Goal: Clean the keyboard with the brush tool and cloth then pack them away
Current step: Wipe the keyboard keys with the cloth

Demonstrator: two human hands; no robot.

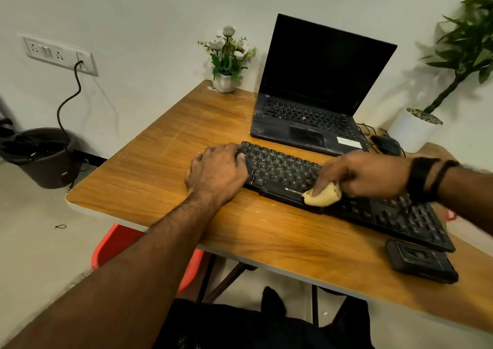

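1. The keyboard [280, 172] is showing black, with pale yellowish letters on its keys and a light brand mark on the front edge.
2. The cloth [323, 195] is showing a pale tan yellow.
3. The table [165, 177] is showing a honey-brown wood grain with a pale edge.
4. The laptop [317, 92] is showing black, with a dark screen, a red dot among its keys and a white sticker.
5. The small case [421, 262] and the mouse [386, 144] are showing black.
6. The flowers [229, 49] are showing white with green leaves in a white pot.
7. The chair [117, 244] is showing red-orange.
8. The bin [40, 156] is showing dark brown-grey.
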